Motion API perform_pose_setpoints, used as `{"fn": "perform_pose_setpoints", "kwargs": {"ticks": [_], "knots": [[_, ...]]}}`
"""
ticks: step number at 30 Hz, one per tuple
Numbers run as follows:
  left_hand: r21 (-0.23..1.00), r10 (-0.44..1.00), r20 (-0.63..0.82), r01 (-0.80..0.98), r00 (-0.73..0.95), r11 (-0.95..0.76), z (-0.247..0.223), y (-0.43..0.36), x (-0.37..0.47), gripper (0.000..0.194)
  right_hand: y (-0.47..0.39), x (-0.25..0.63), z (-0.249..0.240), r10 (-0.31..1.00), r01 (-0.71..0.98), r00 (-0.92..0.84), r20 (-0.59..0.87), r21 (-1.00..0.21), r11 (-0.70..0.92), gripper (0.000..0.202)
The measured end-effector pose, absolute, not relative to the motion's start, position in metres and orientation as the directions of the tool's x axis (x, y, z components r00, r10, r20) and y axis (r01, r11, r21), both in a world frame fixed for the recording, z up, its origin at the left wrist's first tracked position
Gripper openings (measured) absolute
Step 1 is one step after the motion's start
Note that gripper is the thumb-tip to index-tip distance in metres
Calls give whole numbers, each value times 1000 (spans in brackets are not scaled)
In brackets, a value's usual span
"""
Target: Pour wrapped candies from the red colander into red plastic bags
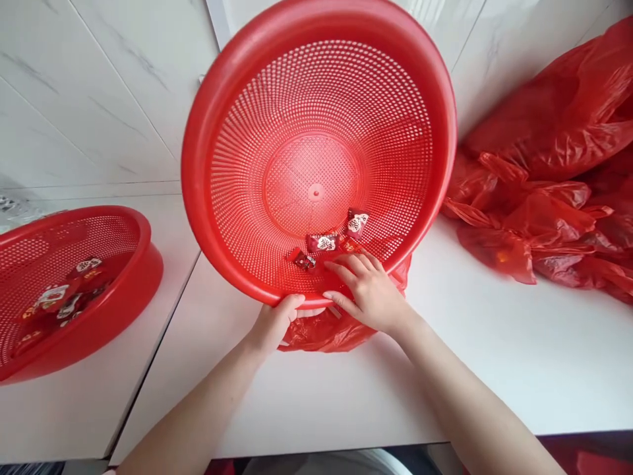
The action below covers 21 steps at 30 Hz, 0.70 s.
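Left hand [277, 322] clamped on tilted, round, red plastic mesh basket [316, 95]; right hand [366, 289], thumb and fingers apart, just beside small, dark-red wrapped packets [322, 243] inside.

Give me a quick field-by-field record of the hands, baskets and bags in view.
left hand: gripping the near rim of the tilted basket
right hand: fingers spread inside it, by the wrapped pieces
basket opening: facing the camera
under near rim: red plastic bag
left side: second basket, also holding wrapped pieces
right side: heap of red bags, contents unclear
surface: white counter
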State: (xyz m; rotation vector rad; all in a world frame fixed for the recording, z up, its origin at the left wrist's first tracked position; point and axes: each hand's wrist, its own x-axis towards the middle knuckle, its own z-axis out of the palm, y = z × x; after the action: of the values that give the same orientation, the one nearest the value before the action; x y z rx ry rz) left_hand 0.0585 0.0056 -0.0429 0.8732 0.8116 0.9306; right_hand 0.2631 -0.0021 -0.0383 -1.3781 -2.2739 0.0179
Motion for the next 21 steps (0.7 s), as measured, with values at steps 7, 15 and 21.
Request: {"fn": "perform_pose_setpoints", "kwargs": {"ticks": [7, 15, 21], "knots": [[893, 959, -116, -397, 259, 215, -34, 26, 44, 34, -3, 276, -31, 746, 626, -321, 584, -460, 629, 30], [925, 987, -15, -372, 160, 74, -29, 42, 25, 39, -12, 268, -27, 897, 404, -107, 429, -806, 434, 25], [926, 979, -21, -364, 205, 96, -27, 39, 26, 40, -7, 259, -37, 989, -177, -147, 28, -984, 1, 31]]}}
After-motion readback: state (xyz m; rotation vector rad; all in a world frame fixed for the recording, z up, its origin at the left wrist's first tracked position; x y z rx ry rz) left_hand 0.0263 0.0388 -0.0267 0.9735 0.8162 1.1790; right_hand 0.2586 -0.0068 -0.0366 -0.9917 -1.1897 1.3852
